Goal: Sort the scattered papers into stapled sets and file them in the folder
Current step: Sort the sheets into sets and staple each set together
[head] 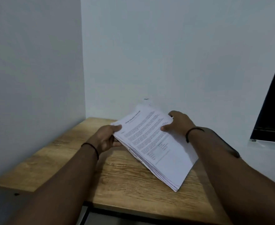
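1. Table (120, 181) of wood is sitting in a wall corner; no folder or stapler is showing.
2. Stack of papers (156, 146) is tilting above the table, near corner touching or just over it.
3. Left hand (106, 140) is gripping the stack's left edge.
4. Right hand (179, 122) is gripping the far edge.
5. Risk, judged: loose sheets are fanning along the lower edge; a slack grip could spill them.

We list one wooden table (120, 181) in a wall corner; on it rests the low corner of a tilted paper stack (151, 143).
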